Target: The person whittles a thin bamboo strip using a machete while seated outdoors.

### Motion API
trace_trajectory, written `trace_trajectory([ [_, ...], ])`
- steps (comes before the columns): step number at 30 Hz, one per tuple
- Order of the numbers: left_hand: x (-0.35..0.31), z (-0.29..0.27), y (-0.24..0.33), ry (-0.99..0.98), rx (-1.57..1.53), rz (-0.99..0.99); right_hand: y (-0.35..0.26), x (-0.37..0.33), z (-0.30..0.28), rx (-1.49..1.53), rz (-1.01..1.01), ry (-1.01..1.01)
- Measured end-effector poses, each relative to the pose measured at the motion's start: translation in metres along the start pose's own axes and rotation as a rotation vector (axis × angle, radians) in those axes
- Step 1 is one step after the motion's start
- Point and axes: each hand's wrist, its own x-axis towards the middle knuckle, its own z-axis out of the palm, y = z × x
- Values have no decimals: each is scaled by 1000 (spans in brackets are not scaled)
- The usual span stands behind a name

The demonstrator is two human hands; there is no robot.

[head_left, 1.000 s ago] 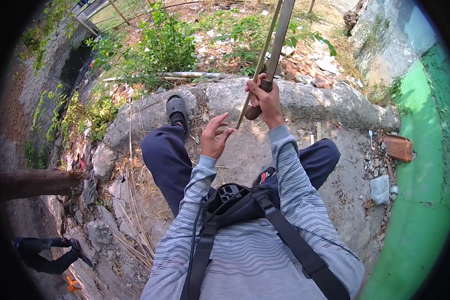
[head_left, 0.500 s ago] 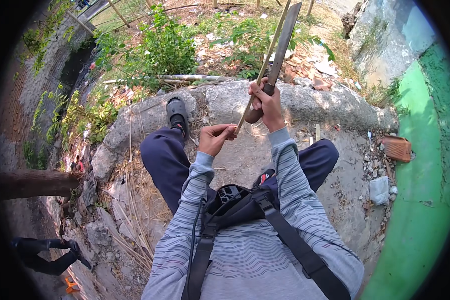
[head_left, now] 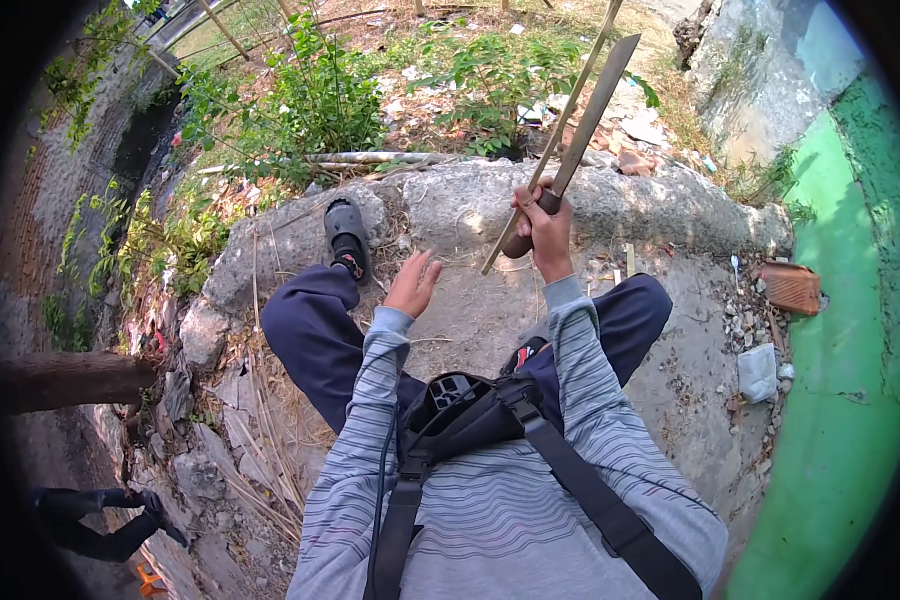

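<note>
On the rough, dusty ground (head_left: 680, 340), the person sits with both knees bent outward, and along the right side there runs a bright green surface (head_left: 830, 400). In front of the legs curves a low stone edge (head_left: 650, 205), and beyond it grows a leafy green bush (head_left: 325, 105). At the left rim lies a thick brown log (head_left: 80, 380); below it are the dark-clothed legs (head_left: 95, 520) of another person. A long, thin strip (head_left: 560, 130) slants above the stone edge, its upper end going out at the top of the view. Just beside it, to the right, a machete (head_left: 592, 118) points upward in nearly the same slant. The right hand (head_left: 548, 235) has its grip narrow, with the fingers closed around the brown handle and the strip held together with it. The left hand (head_left: 412, 285) has its grip wide and holds nothing; it is near the strip's lower end, but apart from it. The left foot wears a grey clog (head_left: 347, 235). Near the green surface lie an orange-brown block (head_left: 790, 288) and a smaller whitish lump (head_left: 757, 374).
</note>
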Motion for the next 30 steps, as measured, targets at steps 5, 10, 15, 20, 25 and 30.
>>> trace_trajectory([
  [5, 33, -14, 85, -370, -765, 84, 50, -38, 0, 11, 154, -84],
  [10, 5, -2, 75, -480, -593, -57, 72, -44, -12, 5, 259, -181],
  [15, -10, 15, 86, -434, -1017, -253, 83, -41, -14, -43, 246, -181],
  [20, -9, 17, 74, -474, -1086, -399, 86, -38, -19, -76, 281, -183],
  [25, -6, 39, 33, -355, -789, -429, 101, -40, -39, -355, 364, -162],
  [30, -9, 69, 5, -460, -835, -631, 138, -55, -72, -754, 464, -242],
])
